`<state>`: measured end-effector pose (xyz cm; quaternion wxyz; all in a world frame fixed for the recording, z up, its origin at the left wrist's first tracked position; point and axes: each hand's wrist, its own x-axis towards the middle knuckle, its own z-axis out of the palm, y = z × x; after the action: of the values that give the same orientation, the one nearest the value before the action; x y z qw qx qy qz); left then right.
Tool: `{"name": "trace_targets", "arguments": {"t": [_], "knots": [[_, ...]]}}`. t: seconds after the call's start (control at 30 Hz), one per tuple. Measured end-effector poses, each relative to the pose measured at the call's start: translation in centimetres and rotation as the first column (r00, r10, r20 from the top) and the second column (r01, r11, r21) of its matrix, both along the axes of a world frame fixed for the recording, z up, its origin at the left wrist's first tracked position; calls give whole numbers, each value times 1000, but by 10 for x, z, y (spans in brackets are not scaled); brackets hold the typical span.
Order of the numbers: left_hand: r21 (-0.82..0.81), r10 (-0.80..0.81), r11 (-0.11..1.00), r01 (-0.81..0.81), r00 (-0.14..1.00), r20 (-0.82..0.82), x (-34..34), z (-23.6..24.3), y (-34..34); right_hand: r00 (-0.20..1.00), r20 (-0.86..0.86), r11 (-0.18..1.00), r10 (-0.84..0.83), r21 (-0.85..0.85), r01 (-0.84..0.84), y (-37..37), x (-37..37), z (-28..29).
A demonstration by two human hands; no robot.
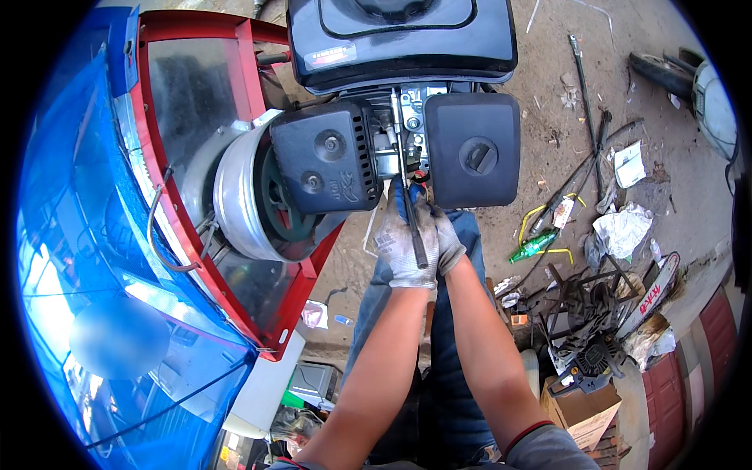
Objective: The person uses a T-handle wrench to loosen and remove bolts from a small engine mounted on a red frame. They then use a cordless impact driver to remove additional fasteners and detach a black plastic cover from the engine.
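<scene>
Both of my hands wear whitish work gloves and meet at the near side of a small black engine (pixel 399 47), in the gap between its two dark covers. My left hand (pixel 401 244) reaches in with its fingers largely hidden, some blue showing near their tips. Pressed beside it, my right hand (pixel 449 244) also has its fingers out of sight. A long metal bar tool with a dark handle (pixel 413 227), possibly a ratchet wrench, lies lengthwise across the engine's middle. Its handle passes over the back of my left glove. What the fingers touch cannot be made out.
Left of the engine stand a silver pulley wheel (pixel 239 194), a red metal frame (pixel 235 309) and blue sheeting (pixel 70 235). Litter, rods and a green bottle (pixel 533 247) lie on the ground at right. A chainsaw (pixel 591 362), a cardboard box (pixel 580 411) and a motorbike wheel (pixel 660 76) are farther out.
</scene>
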<state>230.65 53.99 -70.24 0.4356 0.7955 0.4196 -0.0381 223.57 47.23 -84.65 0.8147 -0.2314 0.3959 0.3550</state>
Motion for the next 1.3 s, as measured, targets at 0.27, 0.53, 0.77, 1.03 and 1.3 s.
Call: {"name": "trace_targets", "arguments": {"t": [0.27, 0.53, 0.77, 1.03, 1.3], "knots": [[-512, 471, 793, -330, 866, 172, -10, -7, 6, 881, 57, 689, 469, -648, -325, -17, 30, 59], [-837, 570, 325, -441, 797, -199, -6, 1, 16, 967, 253, 686, 7, -705, 180, -38, 64, 169], [-933, 524, -28, -359, 789, -320, -13, -11, 20, 773, 377, 521, 510, -850, 71, -26, 71, 222], [-226, 100, 972, -70, 988, 121, -40, 0, -6, 314, 473, 408, 823, -878, 252, 13, 82, 227], [-223, 84, 973, -60, 991, 101, -53, -9, -1, 298, 442, 379, 846, -892, 246, 22, 80, 223]]}}
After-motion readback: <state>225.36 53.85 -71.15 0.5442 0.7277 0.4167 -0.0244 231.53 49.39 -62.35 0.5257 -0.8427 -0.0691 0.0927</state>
